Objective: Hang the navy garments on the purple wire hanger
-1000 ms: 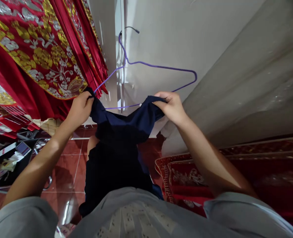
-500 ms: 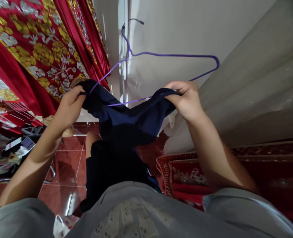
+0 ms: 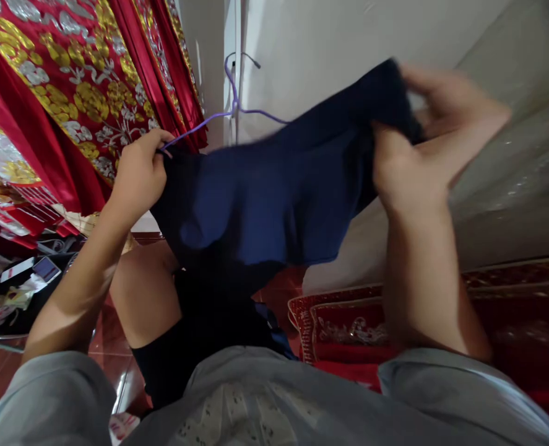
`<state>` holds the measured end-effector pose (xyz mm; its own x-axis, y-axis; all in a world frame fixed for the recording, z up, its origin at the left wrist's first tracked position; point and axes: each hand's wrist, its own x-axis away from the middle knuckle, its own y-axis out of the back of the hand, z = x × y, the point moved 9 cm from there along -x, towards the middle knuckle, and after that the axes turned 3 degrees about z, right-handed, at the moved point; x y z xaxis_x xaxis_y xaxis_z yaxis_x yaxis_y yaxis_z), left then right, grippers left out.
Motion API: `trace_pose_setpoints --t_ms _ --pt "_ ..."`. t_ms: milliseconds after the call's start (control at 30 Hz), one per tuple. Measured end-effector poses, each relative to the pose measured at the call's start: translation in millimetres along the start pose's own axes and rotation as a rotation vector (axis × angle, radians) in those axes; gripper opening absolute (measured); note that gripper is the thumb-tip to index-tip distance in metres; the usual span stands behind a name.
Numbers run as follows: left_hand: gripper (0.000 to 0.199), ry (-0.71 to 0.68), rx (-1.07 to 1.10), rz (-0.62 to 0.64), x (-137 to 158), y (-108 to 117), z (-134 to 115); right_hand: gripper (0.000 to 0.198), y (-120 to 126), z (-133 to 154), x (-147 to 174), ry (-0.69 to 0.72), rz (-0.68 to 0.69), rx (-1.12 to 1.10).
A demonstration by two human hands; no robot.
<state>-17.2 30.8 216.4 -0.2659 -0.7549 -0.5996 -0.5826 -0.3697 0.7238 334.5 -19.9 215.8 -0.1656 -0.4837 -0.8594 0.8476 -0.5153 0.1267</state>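
A dark navy garment point(image 3: 265, 198) is stretched wide between my two hands, its exact kind not clear. My left hand point(image 3: 142, 167) pinches its upper left corner, right where the left shoulder of a purple hanger point(image 3: 209, 118) meets the cloth. Farther right and higher up, my right hand point(image 3: 423, 136), blurred by motion, grips the garment's other end with thumb and fingers. The hanger's hook hangs near a white vertical edge; its right shoulder and lower bar are hidden behind the cloth.
Red drapery point(image 3: 65, 80) with gold and silver patterns hangs at left. A pale wall point(image 3: 348, 37) rises behind the hanger. Grey translucent sheeting point(image 3: 525, 161) covers the right side, above red embroidered cloth point(image 3: 348, 331). Two phones point(image 3: 46, 269) lie among clutter at lower left.
My right hand has moved up and right, pulling the garment's right end over the hanger's right shoulder, which the cloth now covers. My left hand has shifted slightly up beside the hanger's left end.
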Motion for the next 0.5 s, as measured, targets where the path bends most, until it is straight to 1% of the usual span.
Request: trace_pose_setpoints --t_ms 33,67,100,200,233,300,367,433,467,500 --pt "0.038 0.007 -0.006 0.004 0 0 0 0.039 5 -8 -6 -0.01 -0.019 0.046" --pt "0.037 0.009 -0.005 0.005 0 -1 0 0.039 4 -21 -12 -0.052 0.009 0.087" --pt "0.035 0.007 0.002 0.001 -1 -2 0 0.035 -2 -39 -18 -0.12 0.063 0.124" --pt "0.03 0.006 0.031 0.016 -2 -9 4 0.02 -32 -103 -22 -0.388 0.246 0.177" --pt "0.026 0.013 0.046 0.03 -3 -13 8 0.019 -42 -122 -19 -0.472 0.277 0.158" --pt "0.018 0.032 0.072 0.042 -4 -19 17 0.015 -59 -153 -10 -0.636 0.312 0.031" --pt "0.014 0.048 0.065 0.008 -5 -19 29 0.009 -73 -172 5 -0.802 0.382 -0.138" --pt "0.018 0.078 0.026 -0.053 -5 -13 44 0.007 -79 -177 19 -0.93 0.496 -0.226" --pt "0.021 0.1 0.006 -0.081 -6 -11 53 0.008 -76 -175 19 -0.91 0.522 -0.205" --pt "0.024 0.123 -0.006 -0.104 -7 -10 63 0.008 -69 -171 13 -0.835 0.506 -0.152"
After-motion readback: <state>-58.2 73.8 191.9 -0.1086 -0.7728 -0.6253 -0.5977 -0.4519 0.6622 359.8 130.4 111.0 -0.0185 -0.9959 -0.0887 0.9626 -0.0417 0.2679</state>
